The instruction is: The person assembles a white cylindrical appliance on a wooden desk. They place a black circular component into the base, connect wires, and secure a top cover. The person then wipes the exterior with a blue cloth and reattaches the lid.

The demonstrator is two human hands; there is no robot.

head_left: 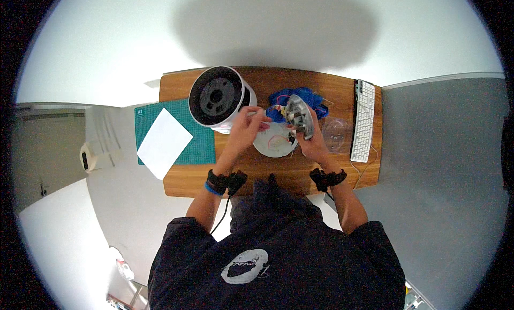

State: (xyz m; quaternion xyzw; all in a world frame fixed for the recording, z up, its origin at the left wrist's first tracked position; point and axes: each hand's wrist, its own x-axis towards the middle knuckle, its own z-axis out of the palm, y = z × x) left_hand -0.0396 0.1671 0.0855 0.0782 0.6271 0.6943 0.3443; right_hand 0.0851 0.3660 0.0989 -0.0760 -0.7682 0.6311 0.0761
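Note:
My right hand [311,145] grips a shiny, dome-shaped metal part [300,116] by its right and lower edge, tilted on its side above the table. Thin coloured wires run from its left side. My left hand [248,129] is to the left of that part, fingers loosely bent and apart, slightly blurred; I see nothing held in them. Just beyond it stands a white cylindrical appliance housing [215,98] with a dark interior, possibly a rice cooker body. Between my hands lies a white round cover [269,144], with a thin red wire over it.
A crumpled blue bundle [317,100] lies behind the metal part. To the right are a clear round dish [335,136] and a white keyboard [364,122] along the wooden table's [246,171] edge. At the left, white paper [165,141] rests on a green cutting mat [204,149].

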